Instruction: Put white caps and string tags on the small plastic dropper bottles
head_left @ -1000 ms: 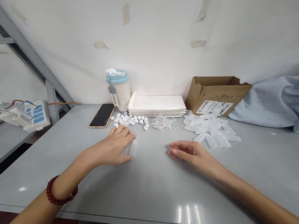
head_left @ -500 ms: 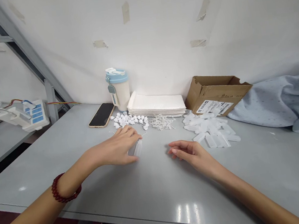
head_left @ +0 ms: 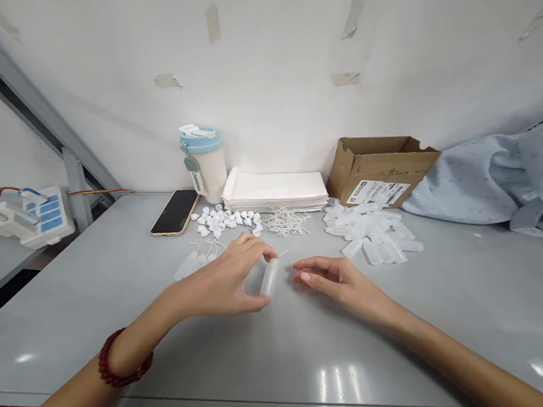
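Note:
My left hand [head_left: 233, 278] grips a small translucent plastic tube [head_left: 269, 278] lengthwise, thumb at its near end and fingertips at its far end. A thin white piece sticks out beyond the far end. Just right of the tube, my right hand [head_left: 332, 280] rests low over the table with loosely bent fingers apart and nothing visible in them. Behind my left hand lie several similar tubes [head_left: 191, 263] with thin white loops, partly hidden by the hand. A heap of translucent tubes [head_left: 378, 236] lies beyond my right hand.
Small white caps [head_left: 222, 221] and thin white strips [head_left: 287, 221] lie in piles before a stack of white envelopes [head_left: 277, 188]. A phone [head_left: 175, 212], a lidded cup [head_left: 208, 168], a cardboard box [head_left: 380, 168] and a pale blue cloth bag [head_left: 469, 178] stand along the wall.
My left hand has moved right with the tube, closer to my right hand, uncovering the looped tubes behind it. My right hand keeps nearly the same pose. The camera has turned slightly right.

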Tool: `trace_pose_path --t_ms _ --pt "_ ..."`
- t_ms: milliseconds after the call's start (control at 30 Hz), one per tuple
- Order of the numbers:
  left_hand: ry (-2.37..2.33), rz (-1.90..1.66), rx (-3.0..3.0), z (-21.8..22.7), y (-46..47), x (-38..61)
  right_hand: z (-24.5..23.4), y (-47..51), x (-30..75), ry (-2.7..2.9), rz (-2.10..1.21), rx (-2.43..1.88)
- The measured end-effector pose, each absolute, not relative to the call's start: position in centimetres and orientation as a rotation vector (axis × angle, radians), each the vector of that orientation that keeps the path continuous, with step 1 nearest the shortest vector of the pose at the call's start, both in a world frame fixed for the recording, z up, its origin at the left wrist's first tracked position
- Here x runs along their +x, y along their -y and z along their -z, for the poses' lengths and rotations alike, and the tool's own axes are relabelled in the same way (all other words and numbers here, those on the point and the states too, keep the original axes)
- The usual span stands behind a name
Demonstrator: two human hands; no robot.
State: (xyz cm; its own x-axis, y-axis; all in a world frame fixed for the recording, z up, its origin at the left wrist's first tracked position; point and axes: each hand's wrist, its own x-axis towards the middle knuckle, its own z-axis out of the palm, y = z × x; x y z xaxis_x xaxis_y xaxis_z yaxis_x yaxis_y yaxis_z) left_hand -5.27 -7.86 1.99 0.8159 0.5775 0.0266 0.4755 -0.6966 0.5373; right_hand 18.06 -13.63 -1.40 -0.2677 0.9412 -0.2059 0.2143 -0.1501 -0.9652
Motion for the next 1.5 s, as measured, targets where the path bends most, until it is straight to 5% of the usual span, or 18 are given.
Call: trace_pose_path --t_ms 267,533,1500 --pt "-0.622 -0.718 2.368 -0.1 9.5 -2.0 1.6 13.8 17.9 1.239 -1.644 -0.92" --pt "-0.68 -0.778 2.441 1.5 10.0 -1.7 1.4 14.0 17.7 1.204 -1.587 -1.044" --pt "-1.013 -0.351 2.598 0.4 7.3 -7.4 1.1 14.2 17.2 1.458 -1.295 -1.465"
